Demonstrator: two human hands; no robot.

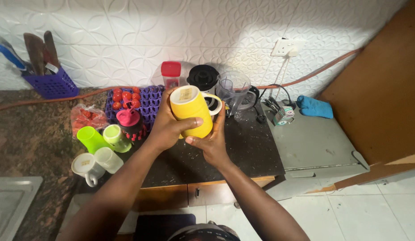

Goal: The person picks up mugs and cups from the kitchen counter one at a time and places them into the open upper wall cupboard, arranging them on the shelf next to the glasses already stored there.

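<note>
Both our hands clasp the yellow mug [191, 111] above the dark counter [243, 147]: left hand [165, 127] wrapped around its side, right hand [212, 140] cupping beneath, probably steadying it. Left of the mug lie green cups [102, 138].

Counts only. Yellow mug [192, 111]: one. Lime-green cups: two, one lying on its side [92, 139], one beside it [115, 136]. White cups: two, a handled one [86, 167] and a plain one [109, 159]. Purple tray [151, 100]: one, with roughly seven red tomatoes [125, 98], exact count unclear. Dark bottle with pink cap [130, 124]: one. Red-lidded jar [171, 73]: one. Blender base [203, 78]: one. Clear blender jug [234, 91]: one. Purple utensil basket [51, 85]: one, about three handles in it. Blue cloth [314, 107]: one. Wall socket [285, 47]: one. Plastic bag of red stuff [87, 117]: one. Small carton [284, 116]: one. Hands: two.
</note>
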